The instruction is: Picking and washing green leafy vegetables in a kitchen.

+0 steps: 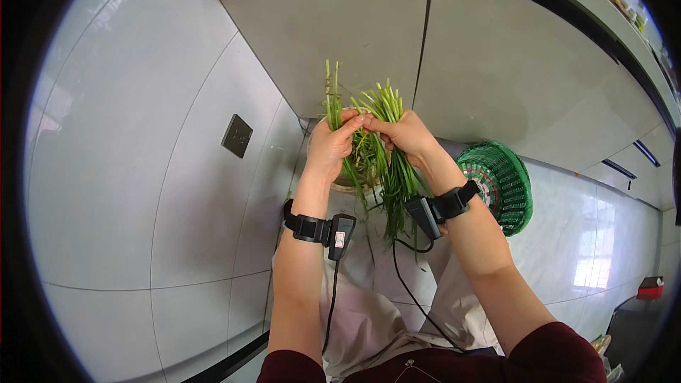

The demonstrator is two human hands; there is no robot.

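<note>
My right hand (409, 135) grips a thick bundle of chive-like green stalks (401, 181), pale cut ends up and dark leaves hanging toward my lap. A few longer stalks (333, 98) stand up from my left hand (331, 143), which is closed around them. Some dry strands cling to these. The fingertips of both hands meet between the two bunches; whether they pinch a single stalk there is hard to tell. Below the hands is a round container (345, 188) with a pale, stained rim, partly hidden, holding green and yellowish plant scraps (364, 162).
A green woven basket (513, 186) stands on the floor beside my right forearm. Beige cabinet doors (330, 21) rise in front, under a counter. A tiled wall with a dark socket plate (237, 135) is at left. Cables (334, 298) hang from both wrist devices.
</note>
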